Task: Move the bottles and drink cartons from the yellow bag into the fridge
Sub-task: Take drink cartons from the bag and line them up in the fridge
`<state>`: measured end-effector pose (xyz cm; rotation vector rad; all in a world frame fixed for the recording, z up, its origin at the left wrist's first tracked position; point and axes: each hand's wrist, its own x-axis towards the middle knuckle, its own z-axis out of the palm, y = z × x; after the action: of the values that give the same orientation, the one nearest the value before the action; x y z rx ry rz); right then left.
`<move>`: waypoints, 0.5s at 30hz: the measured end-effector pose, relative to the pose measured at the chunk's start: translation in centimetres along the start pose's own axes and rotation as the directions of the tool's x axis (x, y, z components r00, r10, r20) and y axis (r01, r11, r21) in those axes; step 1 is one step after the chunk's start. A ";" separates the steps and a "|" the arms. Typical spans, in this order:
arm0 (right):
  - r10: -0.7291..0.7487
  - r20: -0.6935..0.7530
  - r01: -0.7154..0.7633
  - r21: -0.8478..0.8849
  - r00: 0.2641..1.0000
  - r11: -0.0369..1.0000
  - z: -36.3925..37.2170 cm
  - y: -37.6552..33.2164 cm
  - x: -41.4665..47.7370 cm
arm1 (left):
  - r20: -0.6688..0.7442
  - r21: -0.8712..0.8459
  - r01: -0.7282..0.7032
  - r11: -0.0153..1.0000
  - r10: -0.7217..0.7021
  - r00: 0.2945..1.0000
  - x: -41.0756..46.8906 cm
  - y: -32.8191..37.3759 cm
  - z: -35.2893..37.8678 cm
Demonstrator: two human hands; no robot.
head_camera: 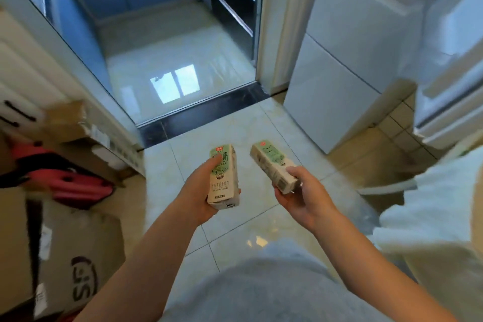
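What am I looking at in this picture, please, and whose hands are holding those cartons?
There is no machine here. A person wears a wide-angle camera on the head that looks forward and down, so the two bare arms are their own. The left hand grips the first carton, nearly upright. The right hand grips the second carton, tilted. Below them is a tiled floor. A white fridge stands ahead on the right, and cardboard boxes lie on the left. The yellow bag is not in view.

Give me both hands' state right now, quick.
Left hand: holding a drink carton, roughly upright.
Right hand: holding a second carton, tilted.
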<state>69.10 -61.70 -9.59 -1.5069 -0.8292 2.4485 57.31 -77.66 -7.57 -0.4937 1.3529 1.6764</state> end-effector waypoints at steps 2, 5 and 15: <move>0.044 0.087 -0.050 0.074 0.995 0.996 2.6 -0.6 1.3 | -0.004 -0.018 0.000 1.000 0.000 1.000 1.5 2.1 -0.4; 0.083 0.172 -0.103 0.110 0.982 0.989 6.0 -2.0 3.8 | -0.016 -0.010 0.007 1.000 -0.007 1.000 4.4 5.5 -0.3; -0.048 0.181 0.081 -0.182 0.982 0.980 16.8 -12.4 15.5 | -0.076 0.166 -0.025 0.986 0.038 0.996 16.3 19.3 5.3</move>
<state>45.18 -51.51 -9.39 -1.3082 -1.1545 2.5438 34.11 -66.43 -7.42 -0.4483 1.5492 1.5681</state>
